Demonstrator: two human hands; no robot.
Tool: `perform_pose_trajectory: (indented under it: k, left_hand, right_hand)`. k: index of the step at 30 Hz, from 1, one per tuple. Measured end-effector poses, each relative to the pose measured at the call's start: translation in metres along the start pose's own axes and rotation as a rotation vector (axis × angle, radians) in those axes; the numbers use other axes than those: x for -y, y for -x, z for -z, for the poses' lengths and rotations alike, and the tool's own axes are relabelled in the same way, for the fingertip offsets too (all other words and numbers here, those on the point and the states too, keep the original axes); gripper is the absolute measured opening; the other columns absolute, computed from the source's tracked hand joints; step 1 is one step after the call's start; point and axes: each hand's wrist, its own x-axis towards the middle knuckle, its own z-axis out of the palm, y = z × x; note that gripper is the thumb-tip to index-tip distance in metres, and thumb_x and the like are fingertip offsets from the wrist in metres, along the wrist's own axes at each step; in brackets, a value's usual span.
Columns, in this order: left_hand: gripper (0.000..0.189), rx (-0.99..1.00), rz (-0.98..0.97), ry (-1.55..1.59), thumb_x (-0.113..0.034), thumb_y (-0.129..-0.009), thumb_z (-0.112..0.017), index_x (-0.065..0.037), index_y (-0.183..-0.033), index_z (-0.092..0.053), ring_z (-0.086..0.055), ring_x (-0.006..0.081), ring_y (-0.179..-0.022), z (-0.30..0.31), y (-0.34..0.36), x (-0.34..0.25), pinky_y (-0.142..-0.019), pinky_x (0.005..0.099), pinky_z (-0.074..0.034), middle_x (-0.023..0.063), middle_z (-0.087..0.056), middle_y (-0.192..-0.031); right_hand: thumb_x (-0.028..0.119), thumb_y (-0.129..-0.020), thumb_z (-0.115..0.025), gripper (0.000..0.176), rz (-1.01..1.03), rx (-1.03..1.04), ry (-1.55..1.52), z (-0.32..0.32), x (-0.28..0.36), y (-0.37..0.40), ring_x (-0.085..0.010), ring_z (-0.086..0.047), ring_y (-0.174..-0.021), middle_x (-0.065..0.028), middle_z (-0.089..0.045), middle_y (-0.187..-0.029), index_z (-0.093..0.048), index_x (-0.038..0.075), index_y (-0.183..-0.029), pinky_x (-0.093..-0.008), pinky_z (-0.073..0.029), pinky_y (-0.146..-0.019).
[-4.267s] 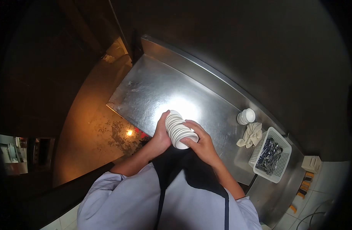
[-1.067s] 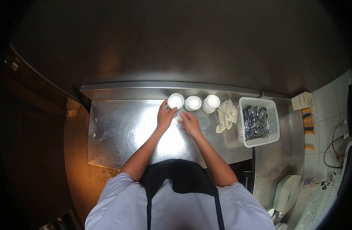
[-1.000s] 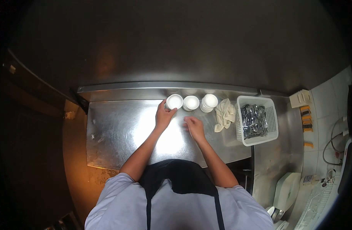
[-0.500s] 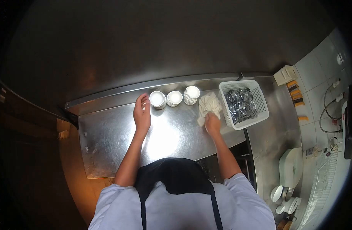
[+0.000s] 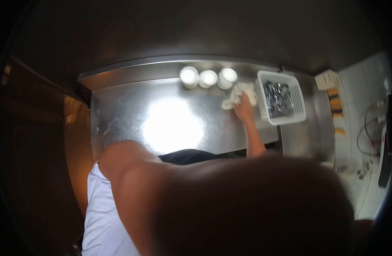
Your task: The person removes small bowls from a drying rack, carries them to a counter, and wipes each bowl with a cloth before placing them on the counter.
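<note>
My right hand [image 5: 244, 109] is on a crumpled off-white cloth [image 5: 250, 91], fingers bent into its folds. The cloth lies on the steel counter between the cups and the white basket. My left forearm [image 5: 140, 183] is raised right up to the camera. It fills the lower part of the view, dark and blurred, and the fingers of my left hand cannot be made out. Three short stacks of small white bowls or cups stand in a row near the back ledge: a left stack [image 5: 189, 77], a middle stack [image 5: 208, 78] and a right stack [image 5: 227, 77].
A white perforated basket [image 5: 295, 118] full of metal spoons or similar cutlery stands right of the cloth. The steel counter [image 5: 119, 115] has a raised ledge [image 5: 140, 63] along its back. A cream box [image 5: 327, 80] and orange-handled items [image 5: 336, 103] are by the tiled wall.
My left hand has left the side of the left stack and come up close to the camera. My right hand stays on the cloth. The whole view has shifted, so the counter appears higher.
</note>
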Motion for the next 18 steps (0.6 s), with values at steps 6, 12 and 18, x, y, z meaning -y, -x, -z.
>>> perform_pose_trajectory:
  k: [6,12,18]
  left_hand:
    - [0.018,0.044,0.089,0.003,-0.001,-0.087,-0.062,-0.001,-0.099,-0.075,-0.072,0.0247,-0.082,0.008,0.016,-0.02,-0.072,0.0345,-0.058,0.0116,-0.073,-0.091]
    - [0.016,0.065,0.118,0.057,0.0,-0.09,-0.06,0.0,-0.097,-0.074,-0.071,0.0233,-0.079,0.006,0.033,-0.047,-0.07,0.0333,-0.057,0.0122,-0.072,-0.087]
    - [0.016,0.048,0.292,0.076,0.001,-0.093,-0.057,0.002,-0.094,-0.073,-0.07,0.022,-0.075,0.019,0.059,-0.044,-0.067,0.0322,-0.055,0.0129,-0.071,-0.082]
  right_hand:
    - [0.019,-0.089,-0.069,0.042,0.001,0.067,0.11,-0.047,0.013,0.023,-0.0384,-0.064,-0.117,-0.0184,-0.066,-0.123,-0.063,0.003,-0.127,-0.0502,-0.055,-0.092]
    - [0.014,-0.089,-0.066,0.021,0.104,0.12,0.001,-0.037,0.065,0.076,-0.0425,-0.07,-0.092,-0.0209,-0.073,-0.095,-0.07,0.003,-0.107,-0.0519,-0.057,-0.078]
    - [0.007,-0.083,-0.071,0.024,0.243,-0.084,-0.175,0.026,0.081,0.108,-0.038,-0.066,-0.115,-0.0187,-0.07,-0.123,-0.073,0.007,-0.107,-0.0492,-0.055,-0.092]
